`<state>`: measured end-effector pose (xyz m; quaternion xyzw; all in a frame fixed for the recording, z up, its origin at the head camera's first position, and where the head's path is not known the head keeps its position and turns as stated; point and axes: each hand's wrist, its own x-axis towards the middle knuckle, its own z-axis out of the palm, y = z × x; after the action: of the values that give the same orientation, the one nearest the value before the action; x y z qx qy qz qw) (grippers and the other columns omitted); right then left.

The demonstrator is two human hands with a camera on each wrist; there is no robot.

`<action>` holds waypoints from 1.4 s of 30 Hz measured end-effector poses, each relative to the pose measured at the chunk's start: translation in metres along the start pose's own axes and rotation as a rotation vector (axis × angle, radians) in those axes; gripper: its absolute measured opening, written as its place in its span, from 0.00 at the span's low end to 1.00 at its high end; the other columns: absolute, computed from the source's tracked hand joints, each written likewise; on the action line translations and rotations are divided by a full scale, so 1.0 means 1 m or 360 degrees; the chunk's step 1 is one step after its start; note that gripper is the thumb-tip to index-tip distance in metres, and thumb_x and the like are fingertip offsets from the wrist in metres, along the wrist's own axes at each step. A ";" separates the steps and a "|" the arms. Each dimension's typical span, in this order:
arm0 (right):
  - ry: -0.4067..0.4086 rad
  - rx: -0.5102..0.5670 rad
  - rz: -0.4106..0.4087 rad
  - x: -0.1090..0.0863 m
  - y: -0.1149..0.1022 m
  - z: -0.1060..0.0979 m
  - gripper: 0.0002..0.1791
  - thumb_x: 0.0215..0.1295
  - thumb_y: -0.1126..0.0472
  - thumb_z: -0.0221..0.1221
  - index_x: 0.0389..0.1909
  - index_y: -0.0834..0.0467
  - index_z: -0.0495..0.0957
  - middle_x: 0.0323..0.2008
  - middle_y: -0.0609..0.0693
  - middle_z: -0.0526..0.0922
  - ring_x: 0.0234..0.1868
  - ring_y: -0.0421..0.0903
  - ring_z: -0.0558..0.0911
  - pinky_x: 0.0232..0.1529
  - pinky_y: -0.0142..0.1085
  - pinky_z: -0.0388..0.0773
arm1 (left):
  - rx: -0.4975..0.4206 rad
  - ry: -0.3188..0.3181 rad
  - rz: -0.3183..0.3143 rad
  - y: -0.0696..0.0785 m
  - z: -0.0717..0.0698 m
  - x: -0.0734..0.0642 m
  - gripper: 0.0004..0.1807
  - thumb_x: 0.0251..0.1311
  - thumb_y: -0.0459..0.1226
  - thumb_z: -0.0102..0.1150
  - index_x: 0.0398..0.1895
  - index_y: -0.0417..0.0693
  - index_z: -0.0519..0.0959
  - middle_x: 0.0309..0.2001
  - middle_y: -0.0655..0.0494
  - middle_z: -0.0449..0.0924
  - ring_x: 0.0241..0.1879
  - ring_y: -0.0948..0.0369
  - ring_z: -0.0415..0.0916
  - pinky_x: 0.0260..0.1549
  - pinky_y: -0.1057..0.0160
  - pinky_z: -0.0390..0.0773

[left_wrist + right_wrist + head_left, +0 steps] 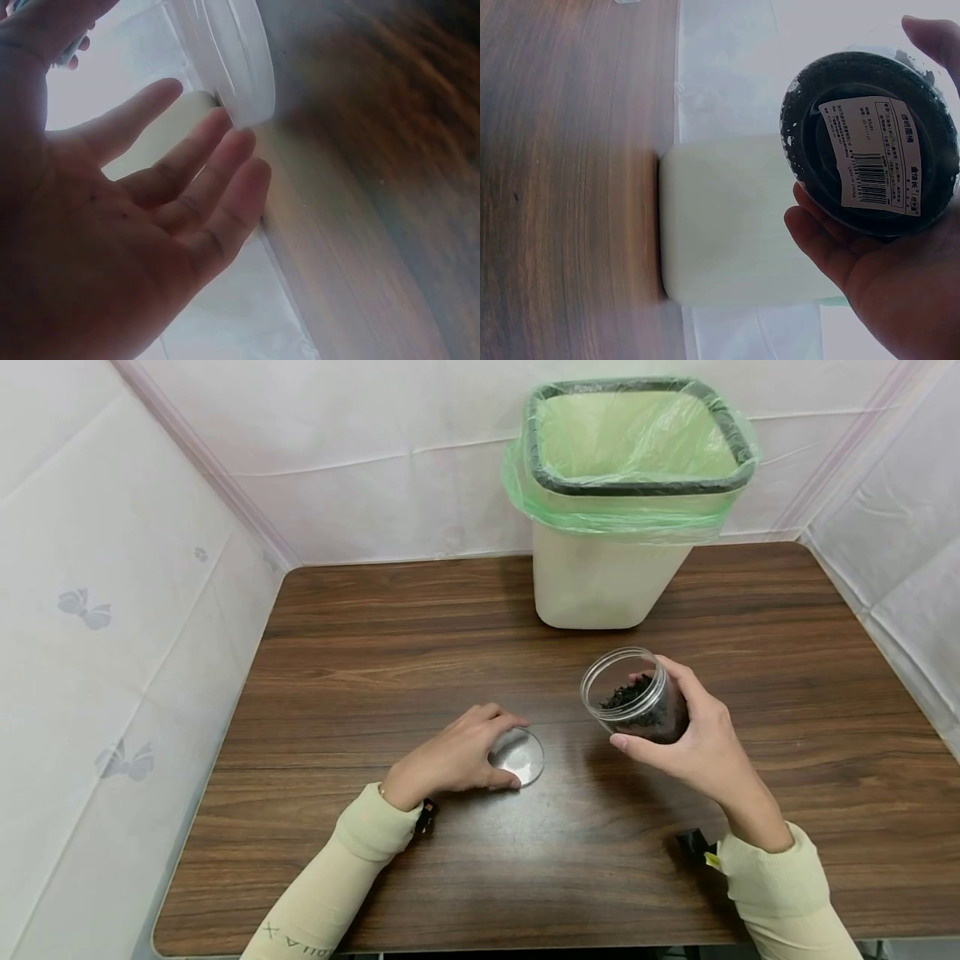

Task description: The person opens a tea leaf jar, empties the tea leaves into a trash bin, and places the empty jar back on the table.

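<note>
My right hand [701, 735] grips a clear round jar [660, 727] around its side and holds it above the table. The jar is uncapped, tilted with its mouth toward the left, and partly filled with dark, dry, shredded bits [626, 697]. On its base, a white barcode label [874, 154] shows in the right wrist view. Left of the jar, my left hand [457, 752] holds a clear round lid [519, 757] by its rim, thumb on the near edge and fingers at the far edge. The lid [244, 67] is low over the tabletop.
A pale bin [611, 581] with a green plastic liner [622, 514] and a dark rim ring stands at the back of the wood-grain table [360, 643], beyond the jar. White patterned sheets [375, 460] enclose the table at the back and sides.
</note>
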<state>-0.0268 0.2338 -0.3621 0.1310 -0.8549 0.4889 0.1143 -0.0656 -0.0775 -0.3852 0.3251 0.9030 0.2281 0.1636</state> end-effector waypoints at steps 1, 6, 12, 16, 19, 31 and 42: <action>0.0000 -0.0001 -0.0002 0.000 -0.001 0.000 0.56 0.37 0.67 0.82 0.72 0.47 0.67 0.55 0.47 0.81 0.52 0.35 0.78 0.50 0.24 0.69 | -0.0001 0.0012 0.0003 0.000 0.000 0.000 0.40 0.53 0.50 0.76 0.69 0.52 0.73 0.60 0.53 0.73 0.59 0.54 0.69 0.58 0.52 0.73; 0.0000 -0.0001 -0.0005 0.000 -0.002 -0.001 0.55 0.38 0.68 0.82 0.72 0.46 0.67 0.55 0.49 0.81 0.52 0.37 0.78 0.51 0.24 0.69 | 0.0017 0.0096 0.0029 -0.001 -0.002 0.001 0.33 0.60 0.52 0.70 0.67 0.50 0.75 0.59 0.52 0.75 0.59 0.53 0.72 0.59 0.52 0.73; 0.0004 -0.0005 -0.0004 0.001 -0.003 -0.001 0.56 0.39 0.67 0.82 0.71 0.41 0.68 0.54 0.53 0.81 0.52 0.37 0.78 0.50 0.25 0.70 | -0.0002 0.0186 0.0053 -0.002 -0.004 0.002 0.30 0.62 0.50 0.68 0.64 0.48 0.76 0.55 0.52 0.78 0.54 0.55 0.75 0.56 0.53 0.74; 0.0014 -0.0010 -0.0041 0.002 -0.005 -0.002 0.56 0.37 0.68 0.82 0.72 0.46 0.68 0.54 0.54 0.81 0.51 0.37 0.79 0.50 0.24 0.70 | -0.0028 0.0241 0.0076 -0.003 -0.005 0.002 0.28 0.63 0.48 0.67 0.63 0.46 0.77 0.52 0.51 0.79 0.52 0.56 0.76 0.54 0.53 0.75; 0.0016 -0.0006 -0.0042 0.002 -0.005 -0.002 0.56 0.37 0.68 0.82 0.72 0.48 0.68 0.54 0.53 0.82 0.51 0.37 0.79 0.50 0.24 0.70 | -0.0053 0.0280 0.0100 -0.005 -0.006 0.003 0.27 0.64 0.48 0.67 0.62 0.45 0.78 0.51 0.50 0.80 0.51 0.56 0.77 0.53 0.52 0.76; 0.0019 -0.0039 -0.0018 0.003 -0.003 -0.003 0.56 0.38 0.67 0.82 0.72 0.43 0.69 0.53 0.50 0.82 0.50 0.38 0.79 0.49 0.25 0.70 | -0.0127 0.0367 0.0144 -0.007 -0.010 0.002 0.24 0.64 0.45 0.67 0.60 0.43 0.78 0.51 0.48 0.81 0.50 0.53 0.79 0.49 0.52 0.78; 0.0036 -0.0022 -0.0016 0.003 -0.006 -0.005 0.55 0.39 0.67 0.81 0.72 0.41 0.68 0.53 0.51 0.82 0.50 0.38 0.79 0.49 0.26 0.70 | -0.0185 0.0406 0.0127 -0.004 -0.014 0.004 0.23 0.65 0.44 0.66 0.58 0.43 0.79 0.50 0.47 0.81 0.49 0.52 0.81 0.47 0.55 0.79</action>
<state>-0.0277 0.2351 -0.3539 0.1291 -0.8562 0.4838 0.1272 -0.0768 -0.0821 -0.3765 0.3191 0.8882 0.3256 0.0570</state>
